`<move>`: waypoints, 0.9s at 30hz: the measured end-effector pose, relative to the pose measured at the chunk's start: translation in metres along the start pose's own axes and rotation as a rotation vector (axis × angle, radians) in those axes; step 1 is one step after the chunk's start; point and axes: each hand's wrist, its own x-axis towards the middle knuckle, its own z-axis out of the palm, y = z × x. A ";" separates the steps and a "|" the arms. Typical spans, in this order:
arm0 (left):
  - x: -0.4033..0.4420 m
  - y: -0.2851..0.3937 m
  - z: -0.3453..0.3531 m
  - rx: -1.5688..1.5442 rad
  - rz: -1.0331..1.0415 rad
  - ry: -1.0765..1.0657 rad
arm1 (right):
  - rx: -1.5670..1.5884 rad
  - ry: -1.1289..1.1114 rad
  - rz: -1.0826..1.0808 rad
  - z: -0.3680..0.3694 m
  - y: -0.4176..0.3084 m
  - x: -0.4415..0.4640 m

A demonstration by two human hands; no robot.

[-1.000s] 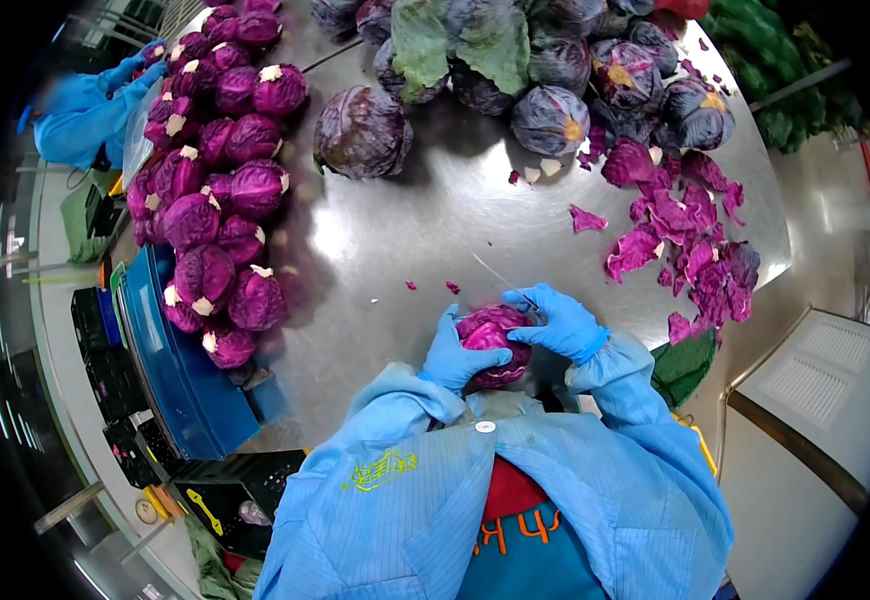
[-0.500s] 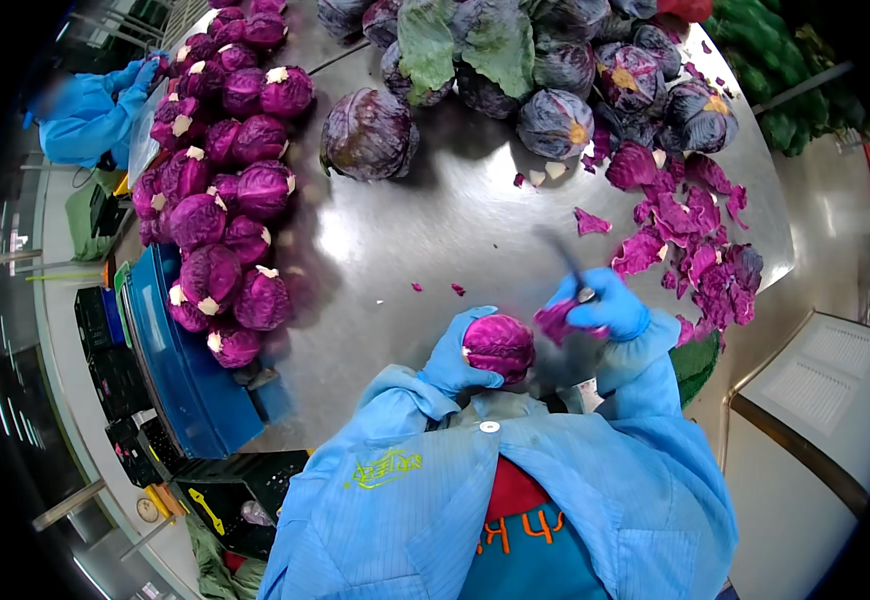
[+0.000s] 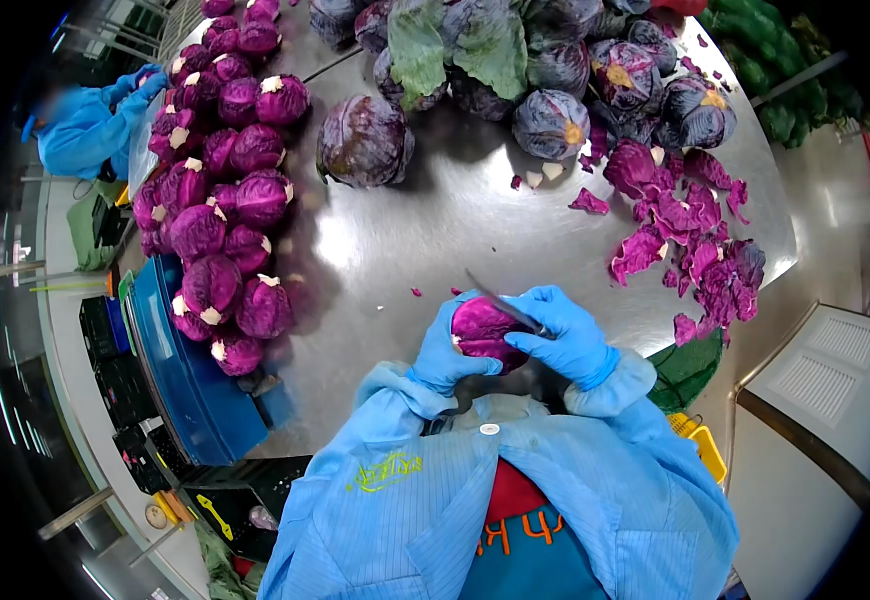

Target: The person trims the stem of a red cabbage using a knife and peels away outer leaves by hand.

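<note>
A trimmed red cabbage (image 3: 482,328) rests in my left hand (image 3: 442,350), whose blue-gloved fingers curve around its left side. My right hand (image 3: 567,338), gloved as well, is closed round the handle of a knife (image 3: 500,300). The dark blade slants up and left across the top of the cabbage. Fingers of the right hand lie against the cabbage's right side. Both hands are just in front of my chest, over the near edge of the metal table (image 3: 405,250).
Peeled cabbages (image 3: 212,285) are piled along the left. Untrimmed cabbages (image 3: 555,125) with dark outer leaves stand at the back, and loose purple leaves (image 3: 690,220) lie at the right. A blue bin (image 3: 180,370) stands below left. Another person (image 3: 85,125) in blue works at far left.
My right hand has come left to the cabbage with the knife. The piece of purple leaf it held is no longer in it. The left hand has turned the cabbage slightly.
</note>
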 end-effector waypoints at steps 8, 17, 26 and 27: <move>-0.007 0.010 0.013 0.296 0.108 0.107 | 0.129 0.074 0.053 0.012 0.014 -0.023; -0.010 0.046 0.033 0.426 0.187 0.071 | 0.431 -0.127 0.211 -0.022 -0.002 -0.005; -0.008 0.047 0.011 0.384 0.053 0.036 | 0.501 0.593 0.240 -0.056 -0.027 0.009; -0.006 0.039 0.006 0.145 -0.065 0.021 | 0.394 0.646 0.213 -0.061 -0.006 0.013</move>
